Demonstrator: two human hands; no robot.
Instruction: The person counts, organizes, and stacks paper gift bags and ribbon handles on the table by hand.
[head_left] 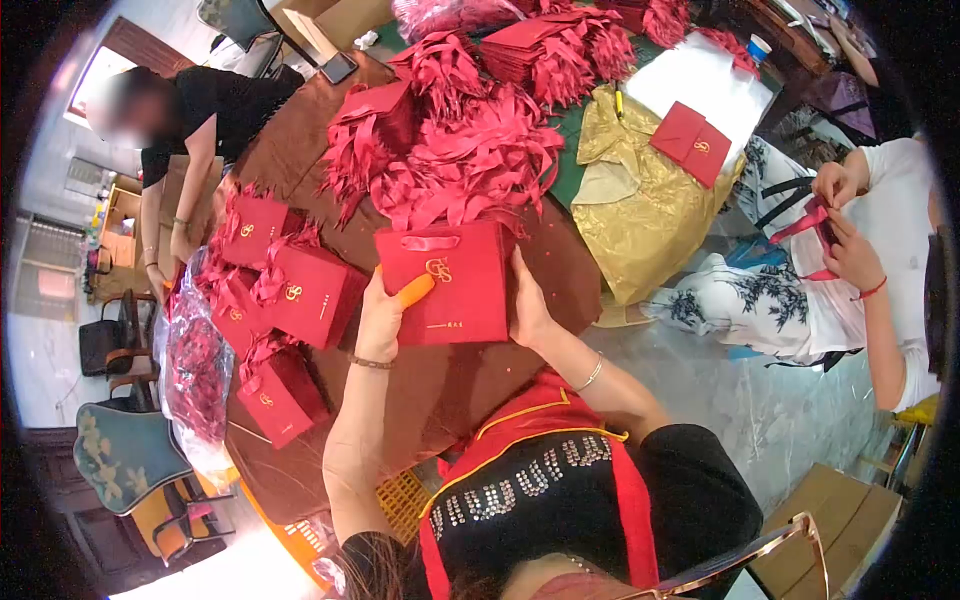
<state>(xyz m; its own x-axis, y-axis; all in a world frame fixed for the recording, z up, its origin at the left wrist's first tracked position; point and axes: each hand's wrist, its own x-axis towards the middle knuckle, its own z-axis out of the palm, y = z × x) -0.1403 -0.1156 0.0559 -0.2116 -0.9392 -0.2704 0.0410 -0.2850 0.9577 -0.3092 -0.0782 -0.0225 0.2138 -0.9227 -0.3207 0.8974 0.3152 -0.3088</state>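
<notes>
A stack of red paper bags [465, 305] with a gold logo and a pink ribbon handle is held upright over the brown table. My left hand [382, 315] grips its left side, with an orange cover on the thumb, which lies on the front face. On the right side, my right hand [528, 303] presses along the edge, fingers partly behind the bags. Just beyond lies a large heap of red ribbons [465, 165]. More stacked red bags [315, 290] stand left of my left hand.
A person in black [235, 110] bends at the left beside a clear plastic bag [195, 370]. At the right, a person in white [900, 200] handles a dark red ribbon. Gold cloth [640, 235] and a red envelope-like piece [690, 143] lie on the table's right part.
</notes>
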